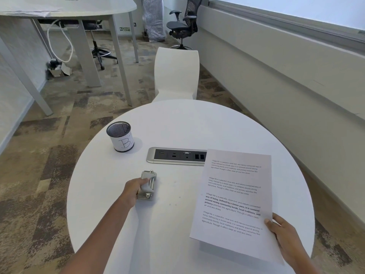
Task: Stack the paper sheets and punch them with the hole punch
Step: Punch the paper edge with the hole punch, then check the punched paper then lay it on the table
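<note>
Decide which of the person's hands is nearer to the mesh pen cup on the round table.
Left. The left hand grips the hole punch, just in front of the mesh pen cup. The right hand holds the paper sheets at the table's near right side, far from the cup.

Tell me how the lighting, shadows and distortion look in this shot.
Head view: soft, even daylight; paper casts a shadow on the table beneath its lifted near edge; cup throws a faint shadow rightward; wide-angle bends the wall ledge; print stays readable.
</note>
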The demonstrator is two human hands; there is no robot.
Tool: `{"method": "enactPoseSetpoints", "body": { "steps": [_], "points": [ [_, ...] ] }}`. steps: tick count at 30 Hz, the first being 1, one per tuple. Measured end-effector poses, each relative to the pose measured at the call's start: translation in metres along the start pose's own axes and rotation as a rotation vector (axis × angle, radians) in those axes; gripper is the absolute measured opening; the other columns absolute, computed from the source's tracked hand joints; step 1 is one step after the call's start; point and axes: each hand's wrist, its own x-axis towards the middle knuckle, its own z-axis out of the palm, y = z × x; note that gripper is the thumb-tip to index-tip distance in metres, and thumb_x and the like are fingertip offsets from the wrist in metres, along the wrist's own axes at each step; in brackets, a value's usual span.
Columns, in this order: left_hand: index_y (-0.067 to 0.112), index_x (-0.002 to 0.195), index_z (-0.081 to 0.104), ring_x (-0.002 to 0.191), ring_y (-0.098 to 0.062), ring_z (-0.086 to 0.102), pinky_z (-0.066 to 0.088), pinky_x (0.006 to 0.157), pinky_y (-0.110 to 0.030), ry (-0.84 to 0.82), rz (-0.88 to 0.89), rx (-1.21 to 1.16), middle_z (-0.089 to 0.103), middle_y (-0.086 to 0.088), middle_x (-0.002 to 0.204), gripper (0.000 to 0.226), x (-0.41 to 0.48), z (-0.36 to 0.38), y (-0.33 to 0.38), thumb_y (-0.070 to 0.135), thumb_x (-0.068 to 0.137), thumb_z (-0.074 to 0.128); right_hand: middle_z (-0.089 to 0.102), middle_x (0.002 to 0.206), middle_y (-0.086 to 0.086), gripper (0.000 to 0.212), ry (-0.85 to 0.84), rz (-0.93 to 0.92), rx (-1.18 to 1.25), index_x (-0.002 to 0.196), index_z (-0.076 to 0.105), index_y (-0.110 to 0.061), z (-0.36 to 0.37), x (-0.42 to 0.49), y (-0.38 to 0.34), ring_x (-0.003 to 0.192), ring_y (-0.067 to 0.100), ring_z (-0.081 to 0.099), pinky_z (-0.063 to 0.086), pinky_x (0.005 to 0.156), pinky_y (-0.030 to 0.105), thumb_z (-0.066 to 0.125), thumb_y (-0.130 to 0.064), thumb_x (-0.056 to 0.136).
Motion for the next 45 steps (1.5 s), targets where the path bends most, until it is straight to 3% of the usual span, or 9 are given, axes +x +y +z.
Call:
{"method": "enactPoseSetpoints", "body": {
  "steps": [4, 13, 16, 19, 24, 28, 35, 41, 45],
  "points": [
    [0.007, 0.073, 0.056, 0.060, -0.023, 0.046, 0.036, 0.056, -0.029, 0.030, 0.024, 0.061, 0.052, -0.010, 0.073, 0.016, 0.007, -0.005, 0.001, 0.001, 0.088, 0.054, 0.076, 0.068, -0.002, 0.024, 0.008, 0.012, 0.010, 0.107, 0.060, -0.013, -0.002, 0.000, 0.004, 0.073, 0.028, 0.066, 0.051, 0.081, 0.045, 0.048, 0.000, 0.090],
    [0.007, 0.063, 0.050, 0.059, -0.021, 0.041, 0.030, 0.053, -0.028, 0.094, 0.094, 0.280, 0.045, -0.008, 0.067, 0.024, 0.019, -0.006, -0.003, 0.003, 0.086, 0.058, 0.077, 0.071, -0.003, 0.025, -0.002, 0.027, 0.029, 0.108, 0.059, -0.014, 0.000, 0.001, 0.005, 0.063, 0.019, 0.071, 0.056, 0.072, 0.039, 0.048, 0.000, 0.090],
    [0.002, 0.076, 0.053, 0.072, -0.025, 0.045, 0.031, 0.058, -0.029, 0.142, 0.147, 0.446, 0.049, -0.013, 0.074, 0.017, 0.013, -0.002, 0.000, 0.015, 0.080, 0.064, 0.077, 0.072, -0.002, 0.026, -0.008, 0.033, 0.025, 0.110, 0.059, -0.012, 0.002, 0.002, 0.006, 0.067, 0.023, 0.070, 0.055, 0.077, 0.041, 0.048, 0.000, 0.090],
    [0.001, 0.082, 0.055, 0.080, -0.028, 0.052, 0.037, 0.068, -0.030, 0.187, 0.175, 0.609, 0.056, -0.017, 0.085, 0.037, 0.007, 0.001, 0.003, 0.029, 0.059, 0.060, 0.077, 0.072, -0.001, 0.025, -0.010, 0.031, 0.015, 0.109, 0.060, -0.012, 0.005, 0.002, 0.008, 0.064, 0.020, 0.071, 0.056, 0.074, 0.039, 0.049, 0.000, 0.089],
    [-0.006, 0.112, 0.055, 0.109, -0.041, 0.052, 0.042, 0.088, -0.040, 0.289, 0.235, 0.789, 0.053, -0.030, 0.117, 0.034, 0.013, 0.004, -0.003, 0.014, 0.084, 0.059, 0.073, 0.094, 0.014, 0.030, -0.011, 0.033, 0.031, 0.118, 0.055, -0.006, 0.011, 0.000, 0.009, 0.082, 0.033, 0.067, 0.051, 0.087, 0.051, 0.048, 0.001, 0.090],
    [-0.005, 0.119, 0.051, 0.114, -0.043, 0.048, 0.041, 0.092, -0.042, 0.313, 0.272, 0.861, 0.048, -0.030, 0.120, 0.037, 0.010, 0.008, -0.005, 0.016, 0.088, 0.056, 0.063, 0.114, 0.025, 0.034, -0.014, 0.054, 0.042, 0.123, 0.052, -0.002, 0.012, 0.001, 0.008, 0.097, 0.041, 0.059, 0.042, 0.099, 0.058, 0.047, 0.002, 0.090],
    [-0.006, 0.117, 0.051, 0.111, -0.044, 0.050, 0.042, 0.091, -0.045, 0.321, 0.301, 0.901, 0.048, -0.029, 0.119, 0.034, 0.009, 0.010, -0.006, 0.011, 0.087, 0.055, 0.073, 0.086, 0.011, 0.029, -0.021, 0.031, 0.024, 0.118, 0.056, -0.004, 0.014, 0.000, 0.009, 0.085, 0.036, 0.063, 0.048, 0.088, 0.052, 0.048, 0.002, 0.090],
    [-0.001, 0.128, 0.044, 0.119, -0.040, 0.043, 0.040, 0.094, -0.049, 0.433, 0.502, 0.877, 0.044, -0.025, 0.127, 0.047, -0.003, 0.023, -0.009, 0.010, 0.085, 0.060, 0.068, 0.102, 0.018, 0.030, -0.075, 0.013, 0.034, 0.119, 0.055, -0.005, 0.015, -0.003, 0.007, 0.090, 0.036, 0.062, 0.049, 0.087, 0.048, 0.049, -0.001, 0.090],
    [0.000, 0.117, 0.056, 0.098, -0.029, 0.059, 0.045, 0.089, -0.038, 0.116, 0.750, 0.700, 0.062, -0.018, 0.108, 0.028, -0.021, 0.051, -0.022, 0.010, 0.090, 0.056, 0.073, 0.094, 0.013, 0.027, -0.108, 0.000, 0.041, 0.116, 0.057, -0.009, 0.015, -0.004, 0.006, 0.084, 0.032, 0.067, 0.054, 0.080, 0.043, 0.050, -0.003, 0.090]
  ]
}}
